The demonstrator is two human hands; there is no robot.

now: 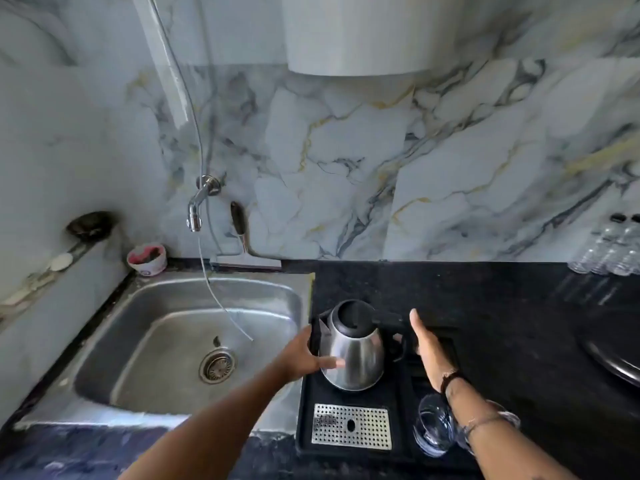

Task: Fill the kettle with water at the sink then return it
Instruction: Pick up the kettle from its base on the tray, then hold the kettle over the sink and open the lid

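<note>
A steel kettle (355,355) with a black lid and handle stands upright on a black tray (308,420), just right of the steel sink (156,327). My left hand (304,356) is at the kettle's left side, fingers spread and touching its lower body. My right hand (429,348) is open, palm toward the kettle's handle, a little apart from it. A wall tap (199,202) juts out above the sink's back edge, with a thin tube hanging from it into the basin.
A perforated metal grate (351,427) and glass cups (433,426) share the tray. A squeegee (242,251) leans on the marble wall behind the sink. A small pink-filled bowl (147,259) sits at the sink's back left. Bottles (613,251) stand far right.
</note>
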